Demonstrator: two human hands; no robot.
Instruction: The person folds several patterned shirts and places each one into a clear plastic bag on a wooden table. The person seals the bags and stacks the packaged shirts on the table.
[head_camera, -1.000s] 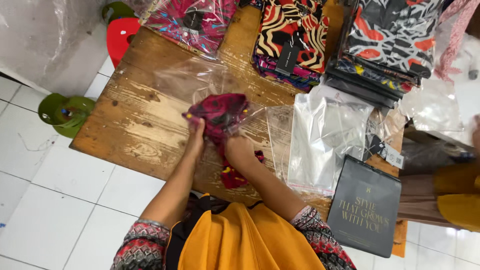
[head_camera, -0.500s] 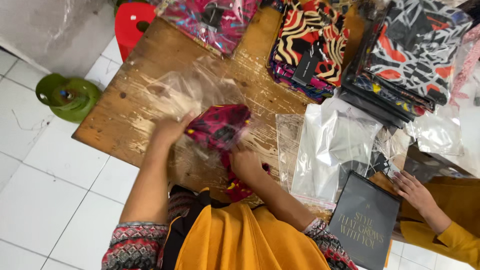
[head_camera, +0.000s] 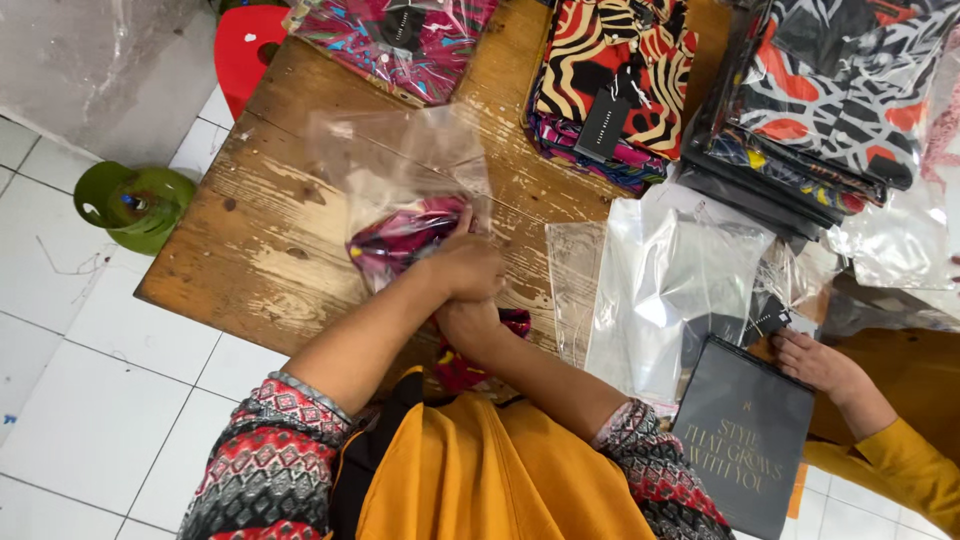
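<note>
- Head view, looking down on a worn wooden counter (head_camera: 250, 250); white tiled floor (head_camera: 90, 420) to the left.
- Left hand (head_camera: 465, 268) closed on a folded magenta-patterned cloth (head_camera: 405, 240), pressing it into the mouth of a clear plastic bag (head_camera: 400, 160).
- Right hand (head_camera: 470, 325) sits just beneath the left, touching it, fingers curled; it seems to grip the trailing cloth or bag edge, though I cannot tell which.
- Cloth lies near the counter's front edge, front part under the plastic; a tail of it (head_camera: 460, 365) hangs toward the person's lap.
- Judgement: bagging about half done. Cloth is folded and started into the bag; the tail is not yet in, and the bag mouth is unsealed.
- Finished bagged cloths along the far edge: pink pack (head_camera: 400, 40), orange-black stack (head_camera: 610, 80), dark stack (head_camera: 820, 90).
- Empty clear bags (head_camera: 670, 290) lie right of the hands, beside a dark printed card (head_camera: 745, 440).
- Another person's hand (head_camera: 815, 362), yellow sleeve, rests by that card.
- Green gas canister (head_camera: 135, 205) on the floor; red stool (head_camera: 250, 50) beyond.
</note>
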